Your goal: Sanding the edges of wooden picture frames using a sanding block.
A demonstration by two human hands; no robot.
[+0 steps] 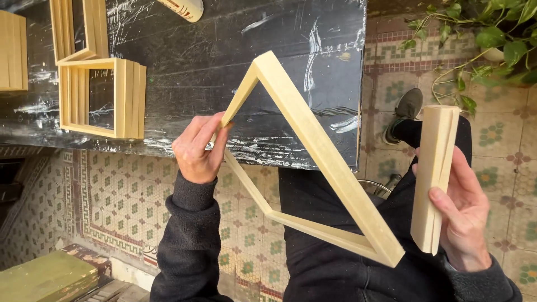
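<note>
My left hand grips one corner of a pale wooden frame made of three joined moulding strips, tilted in the air over my lap. One side of it is open. My right hand holds a separate short length of the same pale moulding upright, just right of the frame's lower corner and apart from it. Both sleeves are dark fleece.
A black, paint-scratched tabletop lies ahead with finished wooden frames stacked at its left and more at the far left edge. A glue bottle tip shows at the top. Patterned tile floor, a green plant at right.
</note>
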